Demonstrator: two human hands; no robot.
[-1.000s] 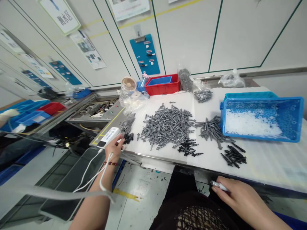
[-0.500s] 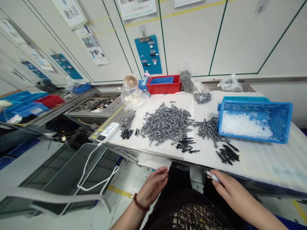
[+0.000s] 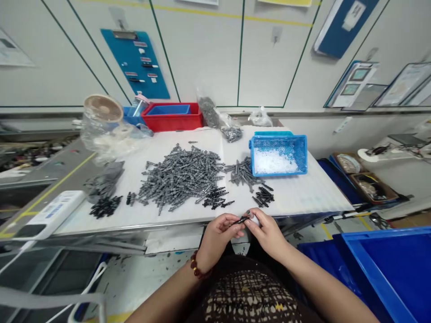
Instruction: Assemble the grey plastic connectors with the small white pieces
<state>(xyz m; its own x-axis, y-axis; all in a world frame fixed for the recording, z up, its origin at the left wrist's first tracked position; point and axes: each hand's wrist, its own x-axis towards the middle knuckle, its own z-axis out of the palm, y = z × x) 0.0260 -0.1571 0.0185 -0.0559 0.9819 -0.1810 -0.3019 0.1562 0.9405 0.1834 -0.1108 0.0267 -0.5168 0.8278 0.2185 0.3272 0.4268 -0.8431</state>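
My left hand (image 3: 218, 235) pinches a slim black fitting (image 3: 240, 220) just off the table's front edge. My right hand (image 3: 269, 235) is closed round a white cylindrical tool (image 3: 255, 220), mostly hidden by the fingers. The two hands meet at the fitting, whose right end touches or nearly touches the tool. Beyond them lie a small group of black ribbed fittings (image 3: 215, 197) and a large heap of grey ribbed fittings (image 3: 182, 175). To the right are plain black pieces (image 3: 263, 196) and longer grey pieces (image 3: 243, 174).
A blue bin (image 3: 279, 173) of small clear rings stands at right on the white-covered table (image 3: 310, 193). A red bin (image 3: 173, 122), bagged parts (image 3: 231, 133) and a fan (image 3: 103, 109) are at the back. A white power strip (image 3: 50, 215) lies front left; a large blue crate (image 3: 387, 260) is at lower right.
The view has swung to the right. My hands, apart before, have come together. My left hand, open and bare earlier, now holds a black fitting; the right still has the white tool.
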